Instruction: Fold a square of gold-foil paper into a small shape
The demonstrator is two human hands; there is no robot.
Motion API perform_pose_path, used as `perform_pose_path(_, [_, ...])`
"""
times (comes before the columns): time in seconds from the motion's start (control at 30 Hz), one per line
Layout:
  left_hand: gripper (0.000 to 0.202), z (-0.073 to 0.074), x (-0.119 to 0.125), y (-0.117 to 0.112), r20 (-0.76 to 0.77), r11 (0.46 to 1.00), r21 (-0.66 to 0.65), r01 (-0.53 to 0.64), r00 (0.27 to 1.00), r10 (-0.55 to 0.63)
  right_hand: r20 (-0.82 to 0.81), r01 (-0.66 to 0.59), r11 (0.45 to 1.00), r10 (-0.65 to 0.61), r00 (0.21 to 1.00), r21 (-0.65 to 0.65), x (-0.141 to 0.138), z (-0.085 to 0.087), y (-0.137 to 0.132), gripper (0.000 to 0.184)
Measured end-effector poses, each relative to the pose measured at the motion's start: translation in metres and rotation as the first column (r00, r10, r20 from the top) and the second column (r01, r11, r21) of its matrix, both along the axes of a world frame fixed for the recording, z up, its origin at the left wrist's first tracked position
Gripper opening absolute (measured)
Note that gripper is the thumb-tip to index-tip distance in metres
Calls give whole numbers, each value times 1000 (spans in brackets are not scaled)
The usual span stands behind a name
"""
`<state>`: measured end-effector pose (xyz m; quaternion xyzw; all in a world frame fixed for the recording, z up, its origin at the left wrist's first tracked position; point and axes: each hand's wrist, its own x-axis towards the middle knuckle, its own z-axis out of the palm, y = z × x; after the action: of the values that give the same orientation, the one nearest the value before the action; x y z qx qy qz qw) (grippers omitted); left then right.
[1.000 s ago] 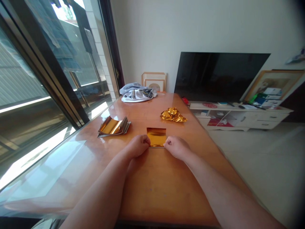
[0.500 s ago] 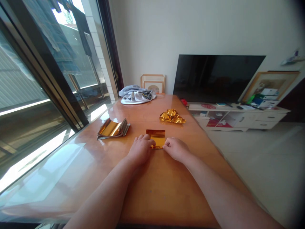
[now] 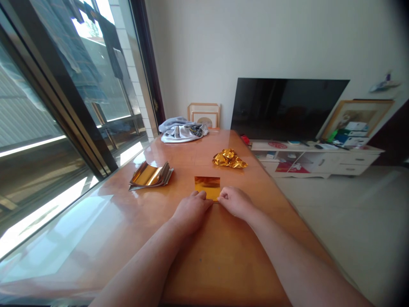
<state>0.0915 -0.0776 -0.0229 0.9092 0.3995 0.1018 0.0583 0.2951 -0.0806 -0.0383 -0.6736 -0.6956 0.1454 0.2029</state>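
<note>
A square gold foil sheet (image 3: 207, 185) lies flat on the glossy wooden table (image 3: 223, 260), its near edge folded and mostly hidden by my hands. My left hand (image 3: 191, 212) presses on the sheet's near left corner, fingers curled over the fold. My right hand (image 3: 234, 202) pinches the near right corner between thumb and fingers. Beyond my left hand sits a curled stack of foil sheets (image 3: 151, 175), gold on top. Crumpled gold foil (image 3: 229, 159) lies farther off to the right, out of reach of my fingers.
A rumpled grey-white cloth (image 3: 182, 131) lies at the table's far end, with a picture frame (image 3: 204, 115) behind it. A sliding glass door (image 3: 64, 106) runs along the left. On the right, the table edge drops to a tiled floor near a white TV cabinet (image 3: 316, 160).
My left hand has slid right along the sheet's near edge and now covers more of the fold. My right hand stays at its corner, and the background shifts slightly with my head.
</note>
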Motion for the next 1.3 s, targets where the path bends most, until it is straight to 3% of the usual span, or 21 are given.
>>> perform_pose_path(0.23, [25,4,0,-6,-33,1000,0,-13,999,13,14,-23,998,22,1000,60,8,6,-5,20])
perform_pose_path(0.4, [31,6,0,-9,-120,999,32,-16,993,20,215,-203,969,171,962,139,0,25,-21,31])
perform_pose_path(0.57, [38,10,0,-11,-175,999,40,1,985,6,339,-343,939,313,887,28,-15,26,-38,48])
perform_pose_path(0.77, [33,5,-1,-8,-191,999,44,-4,981,13,354,-314,934,355,865,-169,-21,16,-45,63])
perform_pose_path(1.3, [30,2,1,-16,-124,999,50,3,992,3,394,-274,942,332,857,-196,-23,24,-49,63])
